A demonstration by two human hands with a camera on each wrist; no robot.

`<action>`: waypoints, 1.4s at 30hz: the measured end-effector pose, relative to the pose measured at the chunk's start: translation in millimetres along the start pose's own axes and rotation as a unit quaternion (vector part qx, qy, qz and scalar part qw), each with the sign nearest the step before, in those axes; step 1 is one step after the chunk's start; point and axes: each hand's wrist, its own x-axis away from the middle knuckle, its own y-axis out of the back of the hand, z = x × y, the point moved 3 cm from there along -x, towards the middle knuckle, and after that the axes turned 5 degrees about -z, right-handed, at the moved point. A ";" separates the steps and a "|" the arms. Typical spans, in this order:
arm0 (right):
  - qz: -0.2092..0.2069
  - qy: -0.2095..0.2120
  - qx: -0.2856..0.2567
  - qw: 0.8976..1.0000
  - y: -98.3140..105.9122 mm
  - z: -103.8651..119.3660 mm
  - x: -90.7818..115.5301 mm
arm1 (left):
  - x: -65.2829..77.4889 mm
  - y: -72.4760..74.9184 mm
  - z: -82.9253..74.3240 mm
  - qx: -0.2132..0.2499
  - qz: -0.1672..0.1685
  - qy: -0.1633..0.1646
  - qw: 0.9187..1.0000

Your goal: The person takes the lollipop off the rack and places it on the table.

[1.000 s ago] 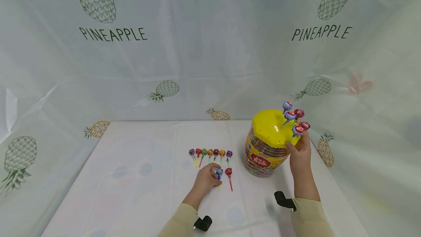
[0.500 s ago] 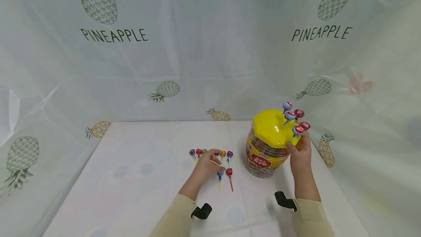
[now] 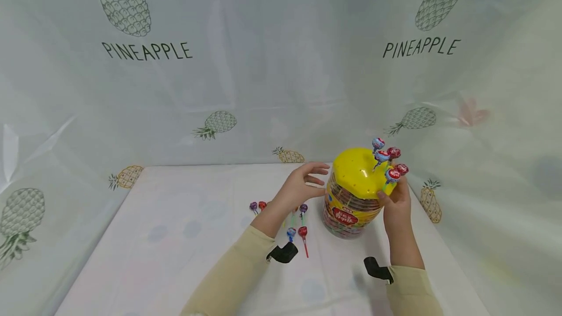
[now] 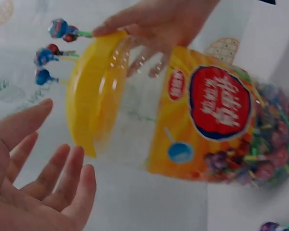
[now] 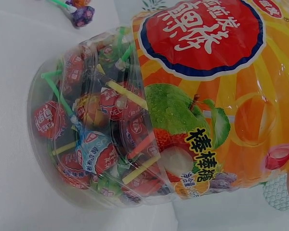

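Yellow lid (image 3: 357, 174) on this candy jar (image 3: 344, 216), sitting toward the right of the white table (image 3: 131, 257) — five lollipops (image 3: 393, 152) stick up along the lid's edge. Right hand (image 3: 397, 204) grips the jar up top, thumb in front. Left hand (image 3: 298, 189) hovers just beside it, fingers spread — can't tell if they're touching. Loose lollipops (image 3: 303, 231) lie nearby.

A pale-spotted white table (image 3: 167, 267) is bearing a lollipop jar (image 3: 344, 216). A purple lollipop (image 3: 303, 208) is lying left of the jar, and partly hidden lollipops (image 3: 262, 205) are lying farther left; a red lollipop (image 3: 303, 231) and a blue lollipop (image 3: 291, 232) are lying front-left of the jar.
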 end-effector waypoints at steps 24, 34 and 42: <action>0.007 -0.018 0.003 1.000 -2.4 -1.1 2.6 | -54.5 -48.6 -70.4 -0.026 0.114 -0.122 0.986; 0.015 -0.014 0.008 1.000 -2.0 0.6 1.1 | -54.4 -58.0 -78.6 -0.045 0.153 -0.117 0.980; 0.016 -0.002 -0.011 1.000 0.0 -1.0 -1.3 | -50.9 -62.1 -84.2 -0.060 0.174 -0.114 0.976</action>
